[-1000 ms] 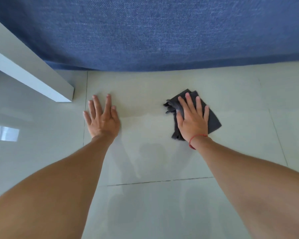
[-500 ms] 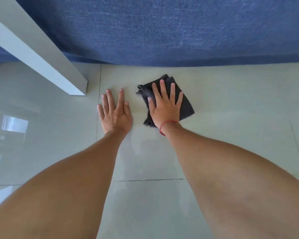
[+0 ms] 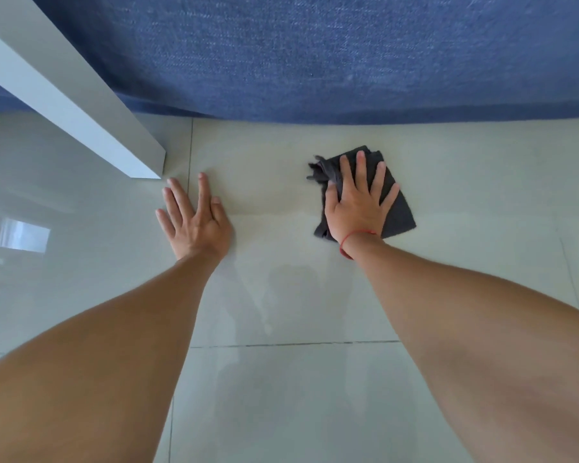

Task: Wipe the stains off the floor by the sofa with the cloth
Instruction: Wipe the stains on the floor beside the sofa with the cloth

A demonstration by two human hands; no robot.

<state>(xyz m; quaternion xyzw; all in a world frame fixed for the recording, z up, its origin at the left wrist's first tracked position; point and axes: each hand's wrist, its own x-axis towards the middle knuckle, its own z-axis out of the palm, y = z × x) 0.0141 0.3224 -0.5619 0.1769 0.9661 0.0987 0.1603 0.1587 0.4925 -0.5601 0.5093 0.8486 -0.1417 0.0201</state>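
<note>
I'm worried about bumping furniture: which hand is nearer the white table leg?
Left. The left hand lies flat on the floor just beside the white table leg's foot; the right hand presses the dark grey cloth farther right.

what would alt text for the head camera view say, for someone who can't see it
A person's right hand presses a dark grey cloth flat on a pale tiled floor in front of a blue sofa. The left hand lies flat on the tiles, fingers spread, near the end of a white board.
</note>
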